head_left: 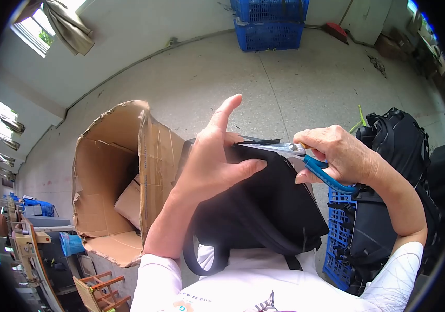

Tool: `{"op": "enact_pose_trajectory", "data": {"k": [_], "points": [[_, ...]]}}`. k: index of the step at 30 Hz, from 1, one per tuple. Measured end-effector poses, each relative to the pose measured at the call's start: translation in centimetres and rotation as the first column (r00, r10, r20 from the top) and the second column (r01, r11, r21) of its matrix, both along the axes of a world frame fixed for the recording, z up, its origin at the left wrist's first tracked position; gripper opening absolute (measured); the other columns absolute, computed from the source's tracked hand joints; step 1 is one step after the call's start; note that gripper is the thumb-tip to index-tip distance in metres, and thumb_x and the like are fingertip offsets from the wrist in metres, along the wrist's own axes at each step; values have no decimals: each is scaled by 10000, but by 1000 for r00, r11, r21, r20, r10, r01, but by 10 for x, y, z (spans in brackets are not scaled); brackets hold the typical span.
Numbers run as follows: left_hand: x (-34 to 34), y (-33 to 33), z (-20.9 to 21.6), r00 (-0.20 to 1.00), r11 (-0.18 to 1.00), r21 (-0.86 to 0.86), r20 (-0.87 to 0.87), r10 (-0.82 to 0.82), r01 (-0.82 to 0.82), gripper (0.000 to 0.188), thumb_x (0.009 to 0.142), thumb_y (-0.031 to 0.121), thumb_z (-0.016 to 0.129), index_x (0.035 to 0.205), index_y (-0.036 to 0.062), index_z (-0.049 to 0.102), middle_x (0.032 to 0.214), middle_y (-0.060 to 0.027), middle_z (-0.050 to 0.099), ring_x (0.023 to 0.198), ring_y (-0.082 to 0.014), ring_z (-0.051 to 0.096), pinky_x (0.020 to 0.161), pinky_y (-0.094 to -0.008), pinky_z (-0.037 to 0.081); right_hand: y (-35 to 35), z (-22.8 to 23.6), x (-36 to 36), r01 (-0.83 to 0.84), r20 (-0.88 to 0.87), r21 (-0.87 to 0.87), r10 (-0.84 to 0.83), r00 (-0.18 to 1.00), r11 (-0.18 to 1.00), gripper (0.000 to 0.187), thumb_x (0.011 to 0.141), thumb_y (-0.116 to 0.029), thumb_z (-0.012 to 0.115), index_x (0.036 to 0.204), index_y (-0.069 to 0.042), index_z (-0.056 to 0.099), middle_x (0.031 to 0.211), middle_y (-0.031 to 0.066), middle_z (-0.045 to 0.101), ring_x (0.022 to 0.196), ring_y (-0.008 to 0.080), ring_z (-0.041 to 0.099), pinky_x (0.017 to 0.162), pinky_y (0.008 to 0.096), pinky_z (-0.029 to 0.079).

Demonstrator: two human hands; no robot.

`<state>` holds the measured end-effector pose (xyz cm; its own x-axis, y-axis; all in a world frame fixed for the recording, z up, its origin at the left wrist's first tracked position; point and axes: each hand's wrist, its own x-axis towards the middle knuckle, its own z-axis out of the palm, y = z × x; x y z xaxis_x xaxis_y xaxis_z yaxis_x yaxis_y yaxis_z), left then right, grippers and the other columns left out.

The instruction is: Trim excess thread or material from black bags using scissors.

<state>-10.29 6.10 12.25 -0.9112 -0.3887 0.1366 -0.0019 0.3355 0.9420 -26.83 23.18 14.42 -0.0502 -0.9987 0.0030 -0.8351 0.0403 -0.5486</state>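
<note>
So right up close you've got a black bag (264, 203) propped against your chest, its strap loop hanging down at the lower left over your white shirt. Your left hand (217, 156) has it by the top edge: thumb pressed across the front of the fabric, palm behind it, index finger sticking straight up and free, so that grip is clamped on the bag. Your right hand (339, 153) has its grip closed around the blue handles of a pair of scissors (297, 156), and the metal blades lie flat along the bag's top edge, tips pointing toward your left thumb and touching or just above a little black scrap of fabric there. Can't tell if the blades are parted or together from this angle.

Just to your right there's a blue plastic crate (339, 234) with more black bags (399, 151) heaped on and over it. To your left stands a big open cardboard box (113, 177), flaps torn, a smaller carton lying inside.

Farther out it's bare concrete floor (284, 83), then stacked blue crates (269, 23) against the far wall.
</note>
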Motion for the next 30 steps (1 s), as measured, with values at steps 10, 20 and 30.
{"op": "enact_pose_trajectory", "data": {"k": [10, 20, 30], "points": [[-3, -4, -7, 1000, 1000, 3, -20, 11, -11, 937, 559, 150, 761, 1318, -55, 250, 1205, -220, 461, 871, -229, 579, 834, -304, 434, 7, -14, -3, 30, -101, -85, -38, 994, 996, 511, 666, -420, 728, 931, -18, 558, 632, 71, 511, 521, 162, 518, 528, 265, 426], [29, -36, -37, 859, 862, -113, -215, 465, -494, 756, 686, 210, 678, 1316, 26, 304, 1162, -179, 504, 1115, -257, 451, 968, -358, 311, -15, -47, 22, 315, 770, 16, -213, 601, 949, 422, 711, -111, 688, 1070, 25, 511, 754, -39, 501, 685, 49, 474, 594, 216, 397], [57, -37, -33, 854, 723, 613, -146, 499, -318, 313, 773, 107, 642, 1064, 20, 564, 927, -11, 608, 793, -82, 566, 677, -221, 471, -27, -45, 26, 784, 915, -400, 159, 370, 475, 527, 678, -126, 544, 1176, 34, 470, 1075, 131, 570, 951, 216, 576, 873, 322, 434]]}}
